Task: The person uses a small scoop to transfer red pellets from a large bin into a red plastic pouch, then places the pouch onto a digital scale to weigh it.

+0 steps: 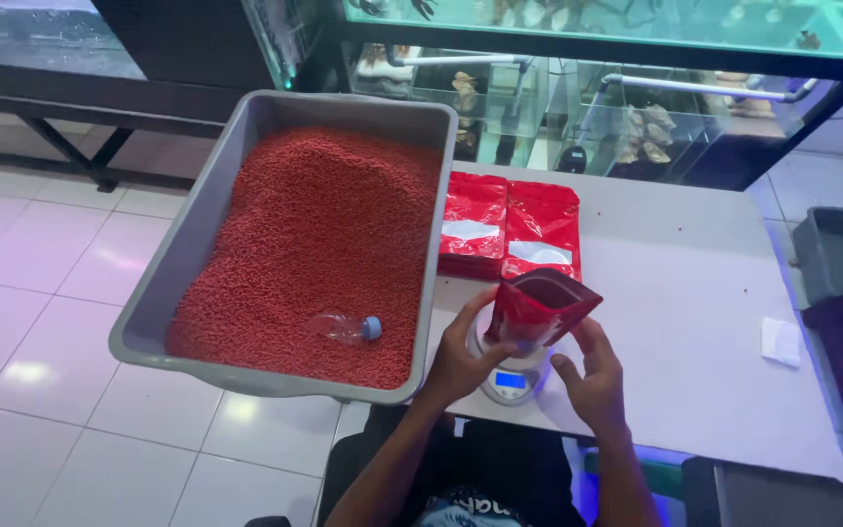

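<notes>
Nearest the camera, both hands close on an open red pouch that stands tilted on a small digital scale. The left hand, at about nine o'clock of the pouch, has its grip wrapped on the pouch's lower side, fingers curled against the foil. The right hand, at about four o'clock, steadies the other side with thumb and fingertips; that grip looks loose rather than clamped.

The pouch is glossy, thin, creased foil with a gaping dark mouth, and it leans toward two o'clock. I judge the chief risk to be tipping: a soft, light pouch on a small round platform could slide off if either hand lets go unevenly, and whatever is inside would scatter over the smooth pale desk. Hand pressure on it would also likely falsify the weight reading.

At ten o'clock sits a grey plastic tub, rigid and rounded at the corners, heaped with fine red pellets of grainy, matte texture. It overhangs the desk edge, so a nudge might shift it. A clear cut bottle with a blue cap lies half-buried in the pellets.

At twelve o'clock, flat red pouches lie stacked. Farther off, glass tanks line the wall.
</notes>
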